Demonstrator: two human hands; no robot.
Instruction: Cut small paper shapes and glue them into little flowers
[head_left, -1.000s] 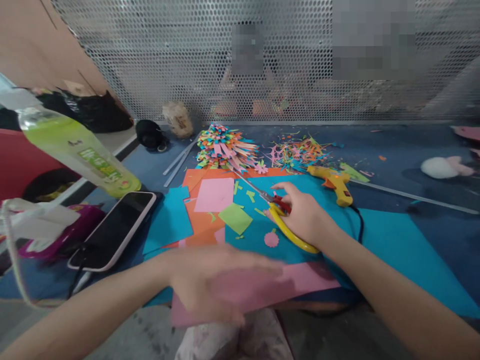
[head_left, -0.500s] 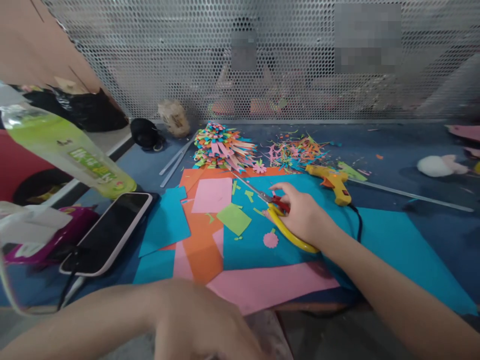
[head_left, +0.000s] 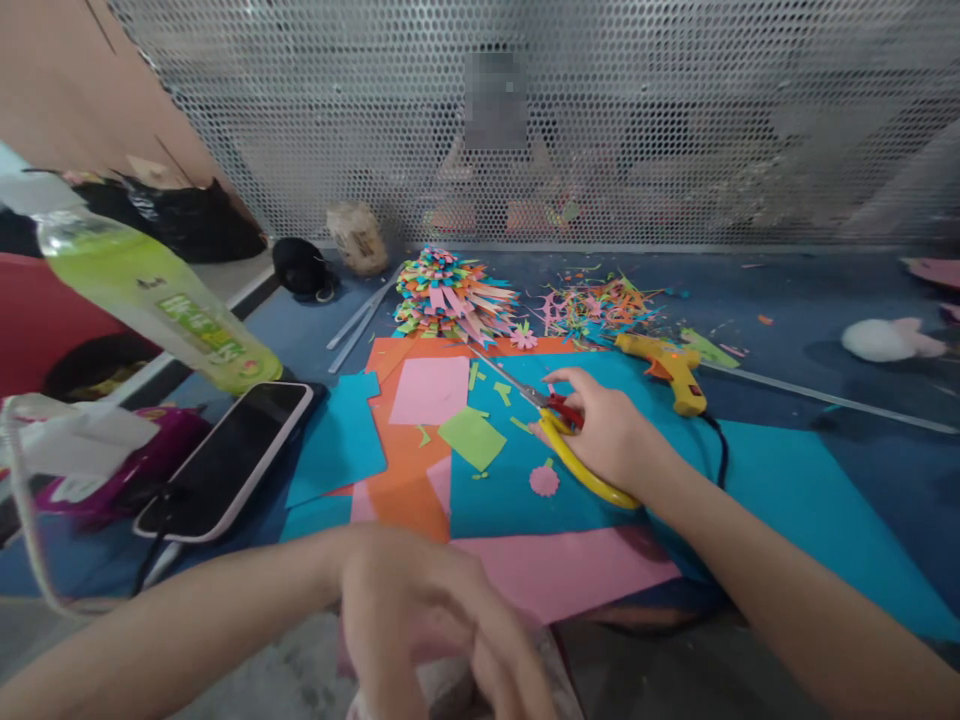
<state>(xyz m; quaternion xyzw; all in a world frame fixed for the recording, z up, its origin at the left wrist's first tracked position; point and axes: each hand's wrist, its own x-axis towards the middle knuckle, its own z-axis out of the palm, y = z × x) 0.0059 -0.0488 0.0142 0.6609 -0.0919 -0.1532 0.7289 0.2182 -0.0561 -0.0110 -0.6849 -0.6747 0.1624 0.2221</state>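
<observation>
My right hand (head_left: 611,432) rests on the teal paper (head_left: 787,490), closed around the yellow handles of a pair of scissors (head_left: 559,425) whose blades point up-left. My left hand (head_left: 431,620) hangs at the near table edge with its fingers curled downward over something pale that I cannot make out. A pink sheet (head_left: 570,570) lies just beyond it. Orange paper (head_left: 401,480), a pink square (head_left: 429,390), a green piece (head_left: 471,437) and a small pink cut flower (head_left: 544,480) lie between the hands.
A phone (head_left: 229,455) on a cable and a green drink bottle (head_left: 154,295) are at the left. A yellow glue gun (head_left: 667,368), a pile of coloured paper strips (head_left: 450,295), scraps (head_left: 600,300) and a perforated metal screen (head_left: 525,120) stand behind.
My left hand slid off the pink sheet toward me and curled its fingers at the table edge. My right hand and the scissors stayed put.
</observation>
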